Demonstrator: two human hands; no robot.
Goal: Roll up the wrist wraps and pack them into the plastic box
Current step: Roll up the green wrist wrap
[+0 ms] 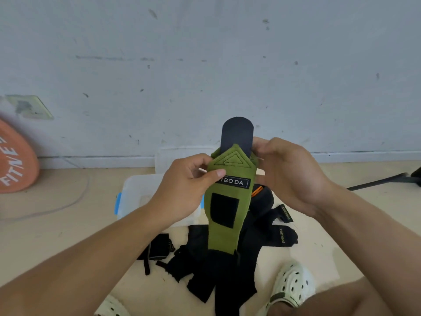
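Nearest, two pale perforated clogs: one (291, 286) to the near right of the plastic box (134, 195), one (111, 307) at the bottom edge.

Black wraps, loose pile (218, 265) on the floor just in front of the box: several pieces overlapping, exact count cannot be told; two (282, 233) carry yellow lettering, one shows an orange stripe. None rolled yet.

Green wrap (227, 201), one: held upright above the pile and in front of the box, dark tongue at its top, black fastening patch midway, lower end hanging free.

Left hand (182, 185): closed in a pinch on the green wrap's upper left edge, thumb over the label.

Right hand (289, 174): fingers curled behind the wrap's upper right edge, gripping it.

Plastic box, one: clear, blue latch on its left side, lid (180, 156) apparently raised behind; contents cannot be made out.

Orange weight plate (16, 160), one: far left of the box, against the wall.

Step judged: start of rolling the green wrap. Next move calls for turning one end over tightly, keeping edges aligned, so the fastening patch can close the roll.
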